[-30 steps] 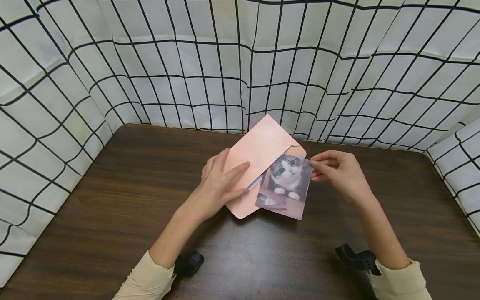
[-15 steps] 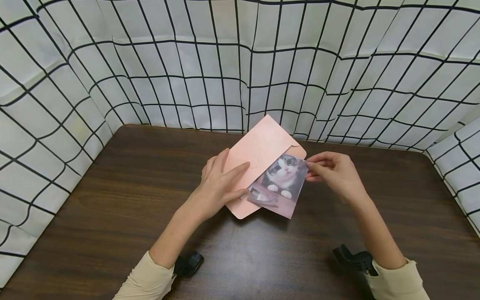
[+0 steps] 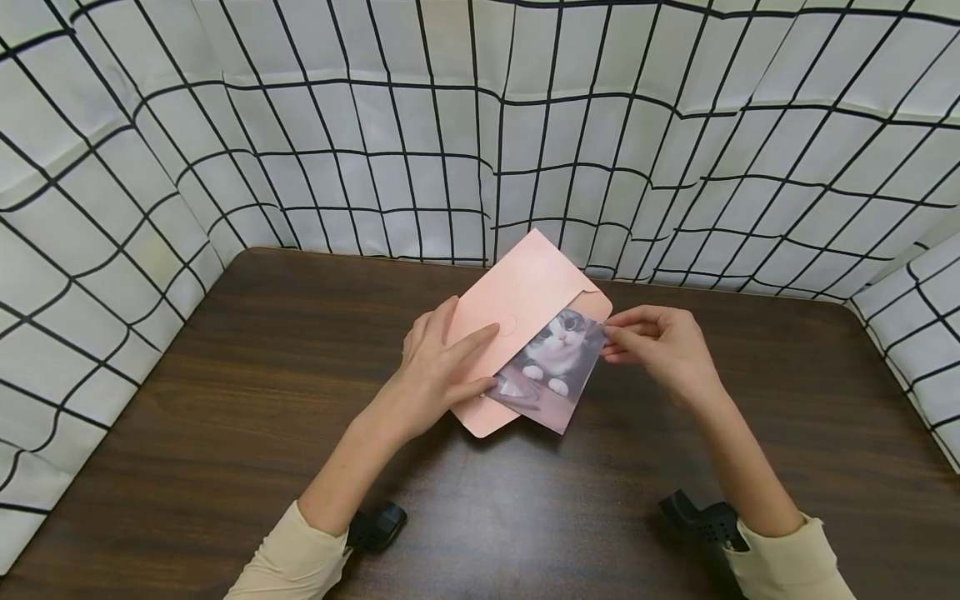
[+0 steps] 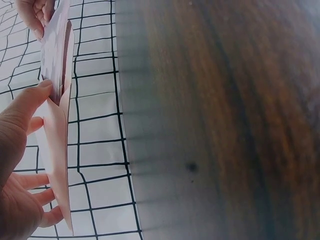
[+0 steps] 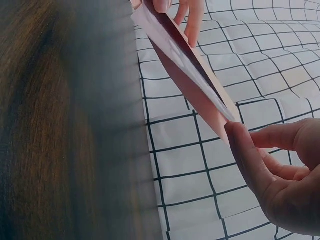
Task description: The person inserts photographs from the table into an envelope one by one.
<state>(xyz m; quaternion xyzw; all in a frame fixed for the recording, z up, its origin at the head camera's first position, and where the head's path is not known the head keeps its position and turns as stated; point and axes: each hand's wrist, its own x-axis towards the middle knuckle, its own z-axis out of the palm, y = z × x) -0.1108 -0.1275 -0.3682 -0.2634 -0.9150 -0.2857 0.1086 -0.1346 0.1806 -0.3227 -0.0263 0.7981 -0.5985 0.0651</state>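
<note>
A pink envelope (image 3: 517, 292) is held tilted above the table, its pocket side facing the head camera. My left hand (image 3: 431, 375) grips its lower left part, the thumb at the pocket's edge. A photo card of a grey and white kitten (image 3: 551, 367) lies partly inside the pocket; its left part is hidden there. My right hand (image 3: 660, 346) pinches the card's upper right corner between thumb and fingers. In the right wrist view, the card (image 5: 175, 57) shows edge-on in the envelope's opening.
A dark brown wooden table (image 3: 262, 375) lies below the hands. White cloth with a black grid (image 3: 375, 125) hangs behind it and on both sides. Black wrist devices (image 3: 378, 527) are worn at both sleeve cuffs.
My right hand has moved left with the photo card, sliding it further into the envelope's pocket. My left hand and the envelope have stayed in place.
</note>
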